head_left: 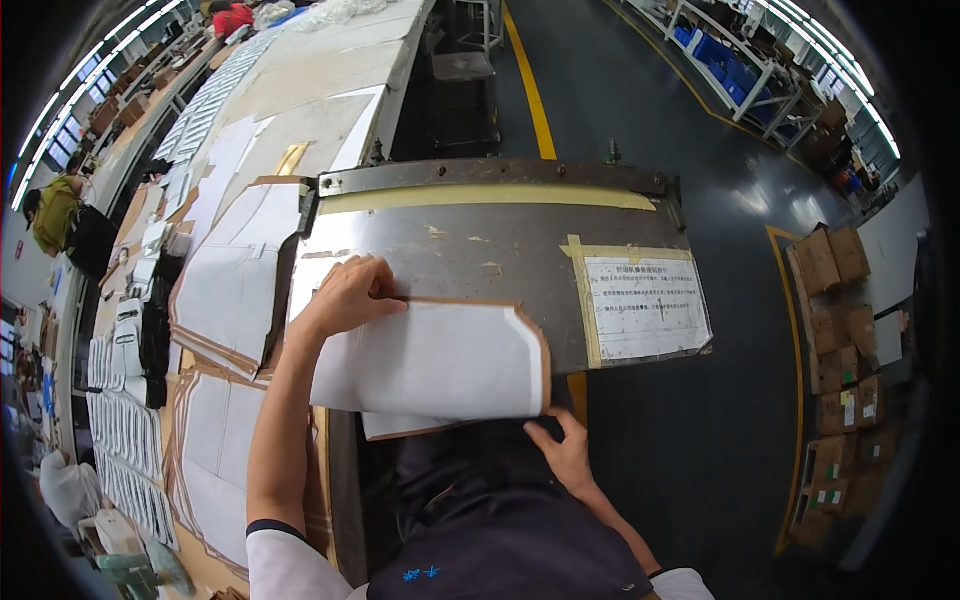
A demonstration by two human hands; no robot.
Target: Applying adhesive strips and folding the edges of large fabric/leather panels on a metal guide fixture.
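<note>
- Panel, white with brown edging [440,360], lay across the near side of the steel work plate [480,255], its lower part overhanging toward the dark apron [480,510], probably so that both hands could reach its edges.
- Left hand [352,292] rested at the panel's upper left, fingers curled and thumb along the top edge, seemingly to steady it; whether it truly pinched the layer, I could not tell.
- Right hand [568,452] was at the lower right corner, thumb and forefinger parted, likely placed there to control the loose end; contact was unclear.
- Similar panels [228,285] lay stacked on the left, apparently kept within easy reach.
- Yellow tape [590,310] bordered a printed sheet [645,310], presumably fixing it to the plate.
</note>
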